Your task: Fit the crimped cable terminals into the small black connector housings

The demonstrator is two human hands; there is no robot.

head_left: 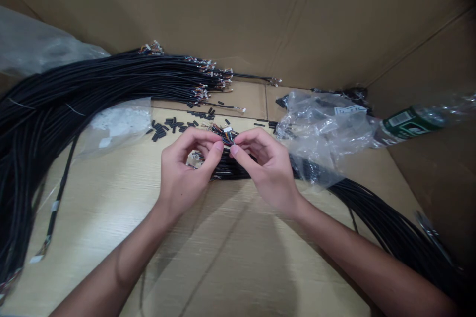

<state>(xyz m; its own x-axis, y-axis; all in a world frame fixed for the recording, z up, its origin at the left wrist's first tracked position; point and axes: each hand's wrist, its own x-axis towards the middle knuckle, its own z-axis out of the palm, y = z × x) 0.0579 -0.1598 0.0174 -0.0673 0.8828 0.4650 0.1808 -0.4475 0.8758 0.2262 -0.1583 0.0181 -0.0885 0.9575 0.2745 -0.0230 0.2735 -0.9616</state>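
Observation:
My left hand (189,161) is closed in a pinch, thumb against index finger; whatever sits between those tips is too small to name. Just beside it, my right hand (266,161) pinches too, and thin coloured wires seem to run to its fingertips. The two pinches almost meet. Right behind them show a white connector (227,130) and loose coloured wire ends. Under and behind the hands lies a bundle of black cables (232,171), partly covered by my fingers.
A thick bundle of black cables (111,77) with white connectors fills the left and back. Short black tube pieces (159,131) lie scattered behind my hands. Clear plastic bags (320,131), a bottle with a green label (409,121) and cardboard walls (230,10) surround the table (107,203).

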